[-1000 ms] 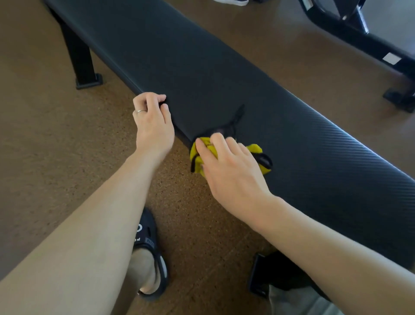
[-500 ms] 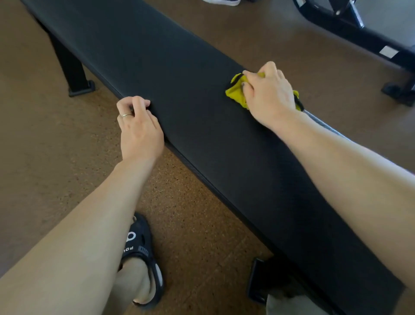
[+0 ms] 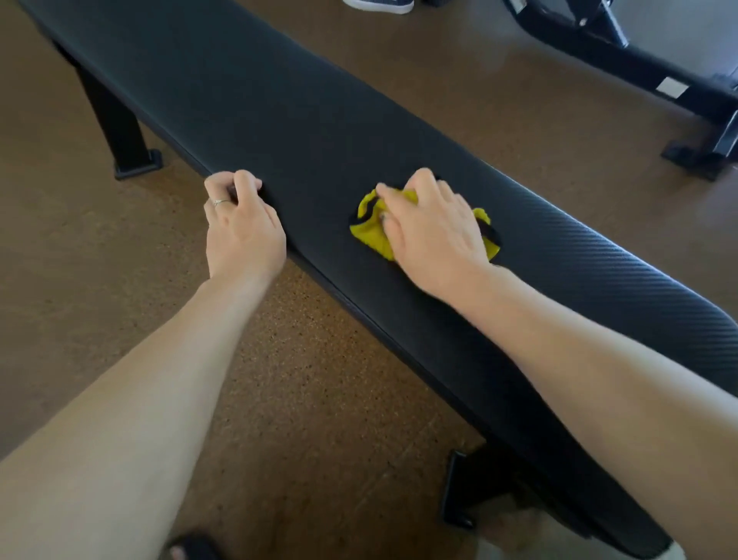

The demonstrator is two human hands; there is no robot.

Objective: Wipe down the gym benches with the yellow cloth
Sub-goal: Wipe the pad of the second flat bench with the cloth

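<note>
The right hand (image 3: 433, 236) lies palm-down on a crumpled yellow cloth with dark edging (image 3: 369, 234), its fingers curled over the bunched fabric and gripping it against the pad. Yellow folds show past the hand at 9 o'clock and again at 3 o'clock, beside the little-finger edge. The cloth sits roughly midway across the width of the long black padded gym bench with a finely ribbed vinyl top (image 3: 279, 100), which runs diagonally from 11 o'clock down to 4 o'clock.

The left hand (image 3: 241, 230) is at 9 o'clock from the cloth, well apart from it, with its fingers curled over the bench's near edge and grasping it; a thin silver ring (image 3: 221, 202) shows on one finger. Both bare forearms reach in from the bottom corners.

Further out, a black metal bench leg with a flat foot (image 3: 120, 132) stands on the brown speckled rubber floor (image 3: 80, 260) at 10 o'clock, and another black foot (image 3: 459, 491) shows under the bench at 5 o'clock. The toe of a black slide sandal (image 3: 191, 549) peeks in at 6 o'clock. At 1 to 2 o'clock stands a black steel equipment frame with a white label (image 3: 639, 68), and at 12 o'clock a dark shoe with a white sole (image 3: 379, 4) sits at the frame edge.
</note>
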